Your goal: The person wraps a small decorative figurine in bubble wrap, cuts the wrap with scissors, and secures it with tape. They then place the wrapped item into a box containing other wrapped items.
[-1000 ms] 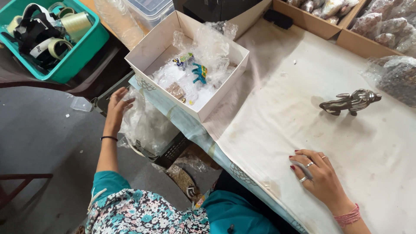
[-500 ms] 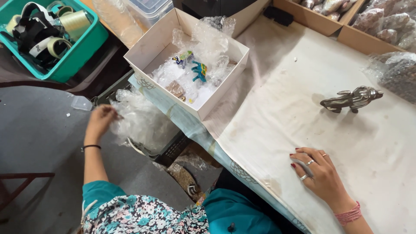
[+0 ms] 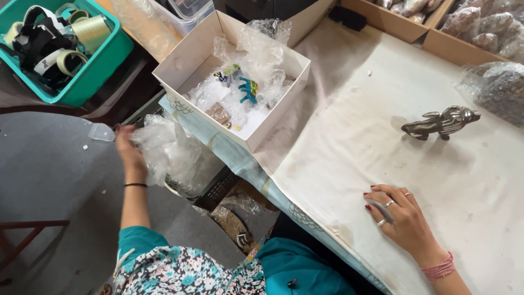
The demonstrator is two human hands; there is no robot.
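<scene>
The box [image 3: 240, 82] is sitting at the tabletop's [image 3: 349, 142] ten o'clock corner; the figurine [image 3: 441, 122] is standing at two o'clock.

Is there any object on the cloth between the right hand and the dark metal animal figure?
Nothing visible does. The right hand rests flat on the white cloth, and the metal animal figure stands farther back on it. Only bare, stained cloth lies between them. The left hand is off the table, at the clear plastic wrap.
</scene>
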